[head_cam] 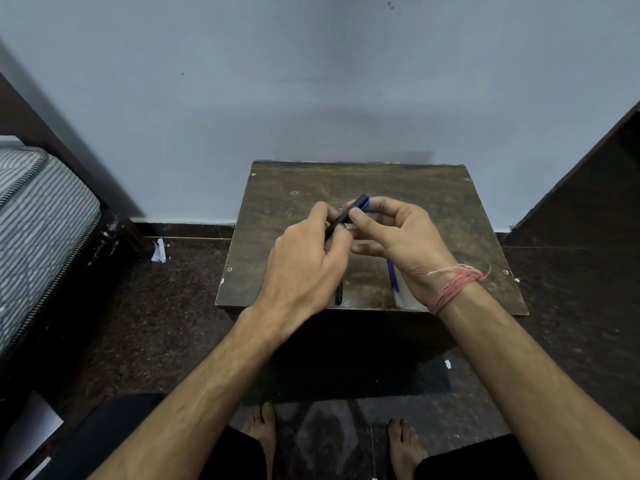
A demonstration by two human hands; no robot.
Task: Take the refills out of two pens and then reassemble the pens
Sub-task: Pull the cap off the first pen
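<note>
Both hands hold one dark pen (347, 215) above the small wooden table (433, 209). My left hand (304, 258) grips its lower end, and my right hand (398, 237) pinches its upper end, where a blue clip shows. The pen slants up to the right. On the table near the front edge lies a thin blue refill (393, 277), partly hidden under my right wrist. A dark pen part (338, 293) pokes out from under my left hand near the front edge.
The table stands against a pale wall (311, 81) on a dark stone floor. A bed with a striped mattress (38, 216) is at the left, dark furniture (588, 188) at the right. My bare feet (263, 431) are below the table.
</note>
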